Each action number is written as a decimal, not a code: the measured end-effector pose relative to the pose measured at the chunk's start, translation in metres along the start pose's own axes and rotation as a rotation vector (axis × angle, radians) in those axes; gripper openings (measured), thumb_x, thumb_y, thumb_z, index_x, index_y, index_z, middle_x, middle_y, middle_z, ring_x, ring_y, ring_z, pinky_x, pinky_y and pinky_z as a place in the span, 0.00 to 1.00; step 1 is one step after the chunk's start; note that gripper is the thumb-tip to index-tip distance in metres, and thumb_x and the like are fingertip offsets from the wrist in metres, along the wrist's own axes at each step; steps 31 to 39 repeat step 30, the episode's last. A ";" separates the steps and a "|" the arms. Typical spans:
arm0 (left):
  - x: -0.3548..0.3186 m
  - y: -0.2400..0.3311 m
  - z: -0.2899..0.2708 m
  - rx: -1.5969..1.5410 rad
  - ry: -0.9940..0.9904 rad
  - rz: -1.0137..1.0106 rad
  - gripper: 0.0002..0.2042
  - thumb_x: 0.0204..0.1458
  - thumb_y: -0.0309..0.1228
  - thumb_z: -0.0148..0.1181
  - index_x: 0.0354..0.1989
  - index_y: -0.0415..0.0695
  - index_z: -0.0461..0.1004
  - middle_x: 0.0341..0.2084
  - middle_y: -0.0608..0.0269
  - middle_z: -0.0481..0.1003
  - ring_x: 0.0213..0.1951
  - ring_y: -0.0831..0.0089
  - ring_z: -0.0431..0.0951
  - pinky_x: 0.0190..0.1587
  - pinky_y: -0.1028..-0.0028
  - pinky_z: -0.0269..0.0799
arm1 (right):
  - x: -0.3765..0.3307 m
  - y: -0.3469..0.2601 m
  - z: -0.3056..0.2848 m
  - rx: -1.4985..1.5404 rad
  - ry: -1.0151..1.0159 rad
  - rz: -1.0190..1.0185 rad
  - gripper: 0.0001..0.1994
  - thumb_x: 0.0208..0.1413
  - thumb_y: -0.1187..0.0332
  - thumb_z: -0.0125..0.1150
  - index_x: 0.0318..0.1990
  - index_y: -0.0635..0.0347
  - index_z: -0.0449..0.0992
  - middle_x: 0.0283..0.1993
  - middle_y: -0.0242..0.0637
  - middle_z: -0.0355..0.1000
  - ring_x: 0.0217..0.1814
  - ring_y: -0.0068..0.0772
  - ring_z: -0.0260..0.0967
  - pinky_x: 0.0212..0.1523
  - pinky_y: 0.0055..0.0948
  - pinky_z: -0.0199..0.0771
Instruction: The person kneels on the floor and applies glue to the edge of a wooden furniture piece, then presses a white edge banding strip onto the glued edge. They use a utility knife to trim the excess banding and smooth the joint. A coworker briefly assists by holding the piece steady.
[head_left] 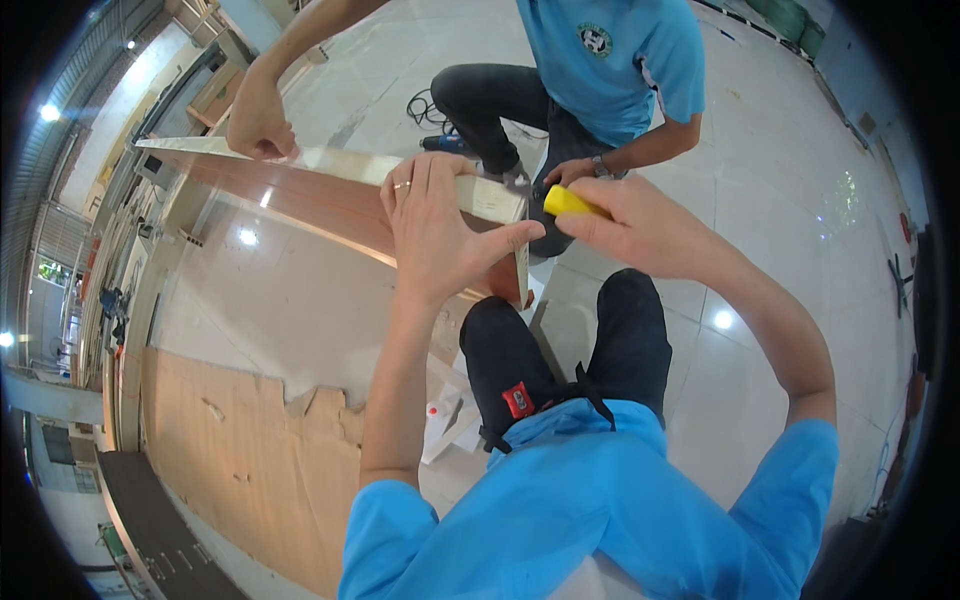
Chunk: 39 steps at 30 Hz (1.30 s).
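Observation:
A long wooden panel (pixel 330 160) with a pale top edge and reddish-brown face stands on edge, running from the far left toward me. My left hand (pixel 435 225), a ring on one finger, grips its near end. The fingers curl over the top edge, and the thumb stretches toward the corner. My right hand (pixel 640 225) is closed around the yellow handle (pixel 572 203) of a tool, just right of that corner. The tool's working end is blurred, so its kind and any contact with the panel are unclear.
A kneeling co-worker in a blue shirt (pixel 615 70) rests one fist (pixel 262 120) on the panel's edge; the other hand (pixel 572 172) is near the tool. Behind the panel lies a blue power tool (pixel 447 144) with a black cable. Torn brown cardboard (pixel 240 440) covers floor at left.

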<state>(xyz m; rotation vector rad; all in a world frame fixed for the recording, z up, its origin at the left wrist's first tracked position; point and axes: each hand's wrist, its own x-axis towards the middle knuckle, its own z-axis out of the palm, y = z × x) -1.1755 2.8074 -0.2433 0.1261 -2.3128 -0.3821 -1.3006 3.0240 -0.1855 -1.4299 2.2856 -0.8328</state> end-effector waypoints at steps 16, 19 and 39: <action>-0.081 -0.031 -0.056 -0.528 0.415 -0.257 0.28 0.58 0.46 0.72 0.58 0.40 0.70 0.47 0.57 0.77 0.50 0.66 0.78 0.56 0.63 0.73 | -0.075 -0.009 0.106 0.872 -0.130 0.060 0.25 0.76 0.63 0.47 0.74 0.64 0.58 0.39 0.34 0.72 0.30 0.15 0.67 0.31 0.17 0.69; -0.169 0.011 -0.063 -0.832 0.274 -0.715 0.26 0.63 0.45 0.66 0.59 0.39 0.69 0.46 0.58 0.76 0.46 0.70 0.78 0.50 0.69 0.74 | -0.060 -0.030 0.133 1.004 -0.309 0.080 0.26 0.75 0.65 0.49 0.75 0.63 0.55 0.41 0.37 0.73 0.32 0.17 0.70 0.33 0.18 0.73; -0.273 0.095 -0.018 -1.397 0.312 -1.126 0.28 0.71 0.47 0.55 0.67 0.37 0.60 0.46 0.53 0.77 0.44 0.68 0.82 0.50 0.69 0.80 | 0.005 -0.064 0.236 1.055 -0.739 -0.107 0.32 0.72 0.67 0.56 0.78 0.62 0.52 0.62 0.52 0.70 0.62 0.39 0.76 0.62 0.35 0.77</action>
